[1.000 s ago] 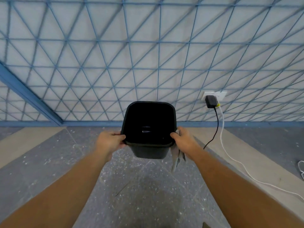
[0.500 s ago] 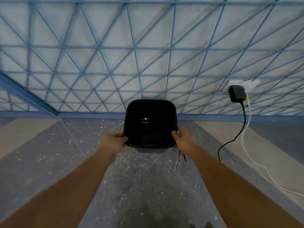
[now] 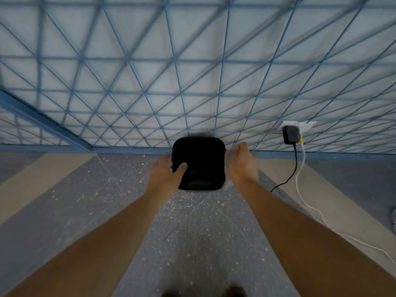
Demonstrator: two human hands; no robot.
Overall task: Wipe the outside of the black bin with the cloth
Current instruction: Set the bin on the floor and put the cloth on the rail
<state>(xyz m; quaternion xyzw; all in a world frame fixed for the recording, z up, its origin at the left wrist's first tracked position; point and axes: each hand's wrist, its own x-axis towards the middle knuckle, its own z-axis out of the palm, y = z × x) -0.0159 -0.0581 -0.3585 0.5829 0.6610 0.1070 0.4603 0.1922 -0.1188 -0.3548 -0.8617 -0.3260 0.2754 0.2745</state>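
Observation:
The black bin (image 3: 201, 155) stands on the floor close to the wall, its opening facing up at me. My left hand (image 3: 167, 170) grips its left rim, thumb inside and fingers down the outer wall. My right hand (image 3: 241, 166) lies blurred along the bin's right outer side. It holds the grey cloth (image 3: 230, 184) against that side. Only a pale sliver of the cloth shows below the wrist; the rest is hidden under the hand.
A tiled wall with blue lines rises right behind the bin. A black charger (image 3: 290, 135) sits in a wall socket at the right. Its black cable and a white cable (image 3: 300, 179) trail over the speckled grey floor on the right.
The bin has moved away from me and down to the floor by the wall. My right hand slid from the near rim along the bin's right side. My left thumb now hooks inside the rim.

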